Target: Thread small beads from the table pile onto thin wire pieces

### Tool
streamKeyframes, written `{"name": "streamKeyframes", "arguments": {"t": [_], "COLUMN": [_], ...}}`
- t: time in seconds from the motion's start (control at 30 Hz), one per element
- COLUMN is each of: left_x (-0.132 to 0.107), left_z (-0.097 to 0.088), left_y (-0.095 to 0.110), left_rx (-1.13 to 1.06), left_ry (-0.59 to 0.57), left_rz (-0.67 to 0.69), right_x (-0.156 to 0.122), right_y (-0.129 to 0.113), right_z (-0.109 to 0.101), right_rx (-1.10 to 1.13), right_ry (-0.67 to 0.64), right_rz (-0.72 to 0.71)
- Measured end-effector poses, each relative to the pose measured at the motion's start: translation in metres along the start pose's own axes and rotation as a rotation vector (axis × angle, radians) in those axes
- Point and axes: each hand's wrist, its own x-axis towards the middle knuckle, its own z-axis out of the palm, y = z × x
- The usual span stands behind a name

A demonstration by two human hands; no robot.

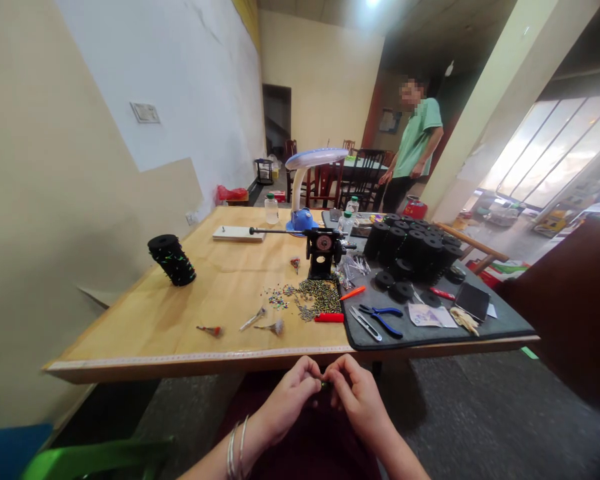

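My left hand (291,399), with bracelets at its wrist, and my right hand (356,395) meet in front of the table's near edge. Between their pinched fingertips is a small dark-green piece (325,385), mostly covered, so its kind is unclear. Just beyond, a red-handled tool (329,318) lies beside a pile of yellow-and-black small parts (321,295). Colourful beads (279,297) are scattered left of that pile. Behind it stands a black clamp-like device (322,257) with a long rod pointing left.
On the grey mat (300,349) no edge is hidden near blue-handled pliers (387,320), thread snips (365,324) and an orange pen (353,293). Black foam cylinders (410,247) cluster behind. A studded cylinder (173,261) stands left. A blue lamp (303,220) and a person (420,137) are farther back.
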Motion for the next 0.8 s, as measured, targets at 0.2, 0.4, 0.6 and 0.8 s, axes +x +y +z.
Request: {"name": "streamKeyframes", "arguments": {"t": [0.2,0.4,0.6,0.8], "left_x": [-0.002,-0.004,-0.006,-0.012], "left_z": [-0.001,-0.004,-0.007,-0.011], "left_y": [0.001,0.002,0.004,0.009], "left_rx": [0.007,-0.068,-0.075,-0.076], "left_ry": [-0.054,-0.131,-0.144,-0.115], "left_rz": [0.059,0.062,0.102,0.161], "right_x": [-0.002,-0.001,0.008,0.035], "right_y": [0.0,0.008,0.02,0.013], "right_z": [-0.005,-0.012,-0.019,-0.03], "right_rx": [0.079,0.113,0.043,-0.333], "right_ry": [0.054,0.131,0.216,0.247], "right_rz": [0.029,0.057,-0.009,-0.209]}}
